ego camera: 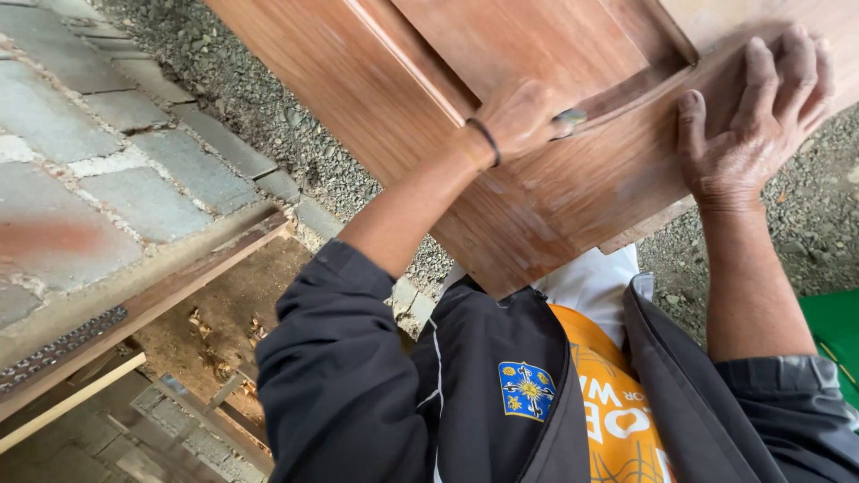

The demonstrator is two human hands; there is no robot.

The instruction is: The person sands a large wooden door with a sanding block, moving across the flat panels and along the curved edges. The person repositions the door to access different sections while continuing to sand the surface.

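One wooden door panel, reddish-brown with a framed recess, is filling the top of the view from about 11 o'clock round to 2 o'clock, its lower corner pointing down toward the person's chest near the centre.

The left hand is pressing against the panel just above centre, toward 12 o'clock. Its fingers are curled in around something small and grey-green that is peeking out at the fingertips; it is too hidden to tell what it is, but the hand is closed upon it and holding it against the wood along the edge of the recess. One dark band is circling the left wrist.

The right hand is lying at 2 o'clock, spread flat and open on the panel's face, palm down, four fingers stretched toward the upper right and the thumb apart to the left. It is gripping nothing, only resting on the wood.

Both sleeves of a dark jacket are pushed up the forearms, and one orange-and-white shirt is showing between its open sides at 6 o'clock.

Gravel is lying beneath the panel. Grey paving blocks are filling the 9 to 10 o'clock side, with one wooden beam running slantwise below them. One green thing is showing at the 4 o'clock edge.
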